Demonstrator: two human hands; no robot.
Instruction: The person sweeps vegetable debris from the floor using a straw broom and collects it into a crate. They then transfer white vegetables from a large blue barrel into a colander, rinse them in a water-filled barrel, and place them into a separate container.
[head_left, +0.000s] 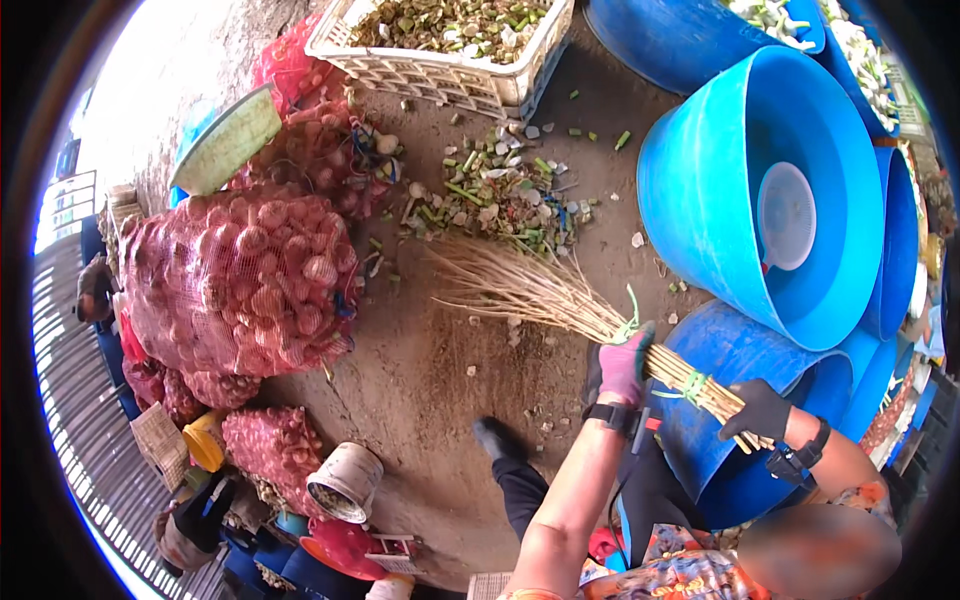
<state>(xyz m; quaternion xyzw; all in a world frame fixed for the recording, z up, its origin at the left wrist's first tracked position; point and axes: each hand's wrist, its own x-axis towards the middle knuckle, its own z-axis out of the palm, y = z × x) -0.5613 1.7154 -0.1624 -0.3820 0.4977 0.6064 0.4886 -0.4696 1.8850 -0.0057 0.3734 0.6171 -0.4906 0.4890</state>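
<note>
My left hand (627, 364), in a pink and grey glove, grips a twig broom (555, 296) just below its green upper tie. Further down the bound handle, my right hand (756, 411), in a dark glove, is closed round the stick ends, beyond a second green tie. The broom's bristles fan out on the floor towards the upper left. Their tips lie at the near edge of a pile of garlic trimmings (495, 199), made of green stem pieces, pale skins and husks. Loose bits are scattered around the pile.
A large mesh sack of garlic (240, 281) lies at left, near a smaller sack (271, 450) and a white bucket (346, 481). A plastic crate of trimmings (442, 79) stands at the top. Blue tubs (697, 195) crowd the right. Another person (191, 529) is at lower left.
</note>
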